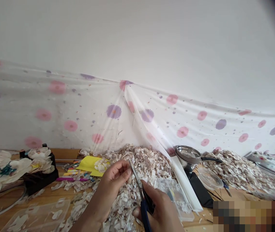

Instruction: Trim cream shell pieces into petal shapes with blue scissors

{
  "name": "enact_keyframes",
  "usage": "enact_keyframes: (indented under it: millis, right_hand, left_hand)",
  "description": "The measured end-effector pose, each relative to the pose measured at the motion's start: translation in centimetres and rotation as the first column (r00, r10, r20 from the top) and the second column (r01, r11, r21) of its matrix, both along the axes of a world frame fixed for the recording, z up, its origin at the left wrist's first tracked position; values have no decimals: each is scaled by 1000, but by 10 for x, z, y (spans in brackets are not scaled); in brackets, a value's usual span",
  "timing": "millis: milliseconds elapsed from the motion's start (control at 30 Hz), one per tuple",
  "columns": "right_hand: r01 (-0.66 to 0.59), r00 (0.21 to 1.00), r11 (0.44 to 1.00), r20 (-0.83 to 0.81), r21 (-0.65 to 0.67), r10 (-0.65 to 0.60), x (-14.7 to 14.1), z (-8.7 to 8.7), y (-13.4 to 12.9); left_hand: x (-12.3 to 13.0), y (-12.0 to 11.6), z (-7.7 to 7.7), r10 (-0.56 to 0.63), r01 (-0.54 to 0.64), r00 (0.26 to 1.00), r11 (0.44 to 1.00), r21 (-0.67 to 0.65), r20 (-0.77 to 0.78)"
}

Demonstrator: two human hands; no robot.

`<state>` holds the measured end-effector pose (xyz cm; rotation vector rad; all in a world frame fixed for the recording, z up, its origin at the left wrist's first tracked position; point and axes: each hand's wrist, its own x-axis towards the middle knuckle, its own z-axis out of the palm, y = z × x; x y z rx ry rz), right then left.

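Observation:
My right hand [160, 206] grips dark blue-handled scissors [137, 180], whose blades point up and away toward my left fingertips. The blades look nearly closed. My left hand [114, 180] is pinched, thumb against curled fingers, beside the blade tips; whatever it holds is too small to make out. Beneath and behind both hands spreads a large pile of thin whitish-brown flakes [149, 161]. A yellow sheet [90, 165] with a pale petal-like piece on it lies just left of my left hand.
White artificial flowers [9, 169] stand at the left, near a clear plastic lid [38, 216]. On the right are a clear compartment box [173, 193], a metal bowl [188, 154], a black case [199, 190] and another flake pile [234, 169]. Flowered plastic sheeting [74, 112] covers the lower wall.

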<state>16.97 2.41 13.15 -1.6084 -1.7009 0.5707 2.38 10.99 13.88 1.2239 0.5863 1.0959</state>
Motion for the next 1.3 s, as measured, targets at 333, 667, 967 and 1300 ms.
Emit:
enact_keyframes:
  millis: [333,667,967,1300]
  right_hand:
    - [-7,998,1000,62,13,6,1,1,1]
    - [25,993,1000,115,12,-26,1,0,0]
    - [14,997,1000,81,-20,-13,3,-6,1]
    - [0,997,999,-83,35,3,4,-5,0]
  left_hand:
    - [0,-3,5,37,-36,999,999,-16,8]
    - [-3,0,3,-10,10,1000,1000,22,-26]
    - [-4,1,7,57,-57,997,998,3,-42]
    - [-5,2,7,53,-38,992,991,-132,119]
